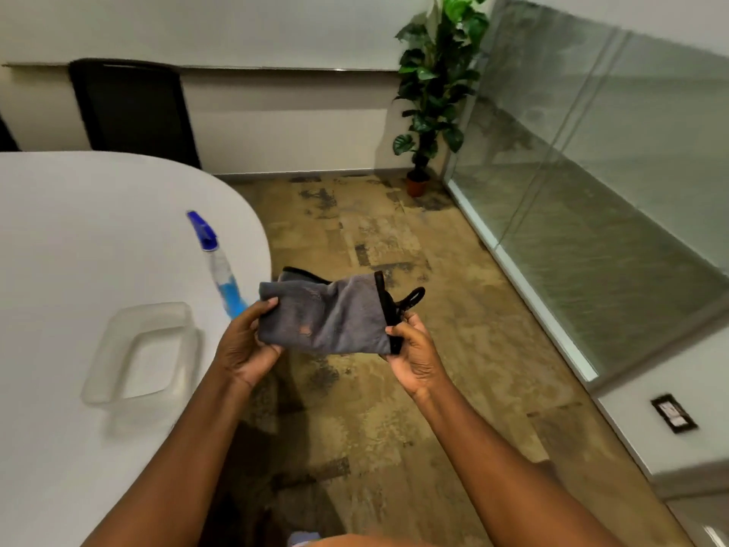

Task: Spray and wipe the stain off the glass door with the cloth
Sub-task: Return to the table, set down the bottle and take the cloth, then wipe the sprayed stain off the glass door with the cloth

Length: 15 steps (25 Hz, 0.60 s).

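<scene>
Head view shows our two hands holding a folded grey cloth with black edging (327, 315) in the air above the mottled brown floor (394, 408). Our left hand (246, 341) has its fingers closed around the cloth's left end; our right hand (414, 351) pinches the black-trimmed right end between thumb and fingers. Just beside our left hand, a clear spray bottle with blue liquid and a blue nozzle (219, 264) stands on the white rounded table (79, 230), near a clear plastic rectangular container (146, 349). We see the frosted glass door panels (591, 171) to our right, well apart from the cloth.
</scene>
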Each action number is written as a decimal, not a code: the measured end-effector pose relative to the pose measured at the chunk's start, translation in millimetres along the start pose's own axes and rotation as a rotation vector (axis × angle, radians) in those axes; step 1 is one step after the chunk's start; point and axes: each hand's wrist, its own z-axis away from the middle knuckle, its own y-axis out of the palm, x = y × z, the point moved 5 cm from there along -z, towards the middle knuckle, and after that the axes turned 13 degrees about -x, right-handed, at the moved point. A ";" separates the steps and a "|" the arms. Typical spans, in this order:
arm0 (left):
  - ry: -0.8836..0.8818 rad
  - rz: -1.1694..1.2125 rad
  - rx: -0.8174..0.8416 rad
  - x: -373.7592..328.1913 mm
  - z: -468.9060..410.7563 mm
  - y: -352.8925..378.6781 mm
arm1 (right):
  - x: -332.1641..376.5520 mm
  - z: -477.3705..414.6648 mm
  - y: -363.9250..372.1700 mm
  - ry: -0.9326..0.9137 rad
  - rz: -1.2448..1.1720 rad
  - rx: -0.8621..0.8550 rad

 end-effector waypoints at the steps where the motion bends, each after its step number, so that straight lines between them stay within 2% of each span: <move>1: -0.001 -0.010 0.046 18.5 9.3 16.7 | 15.3 9.3 -23.1 -0.025 -0.015 0.005; 5: -0.046 -0.133 0.249 87.5 43.3 73.0 | 69.1 49.8 -107.5 -0.154 0.001 0.000; 11: -0.238 -0.307 0.308 192.6 59.2 130.9 | 130.0 98.2 -207.7 -0.289 0.067 -0.093; 15: -0.346 -0.408 0.399 260.6 55.3 170.6 | 160.2 117.2 -265.8 -0.348 0.195 -0.182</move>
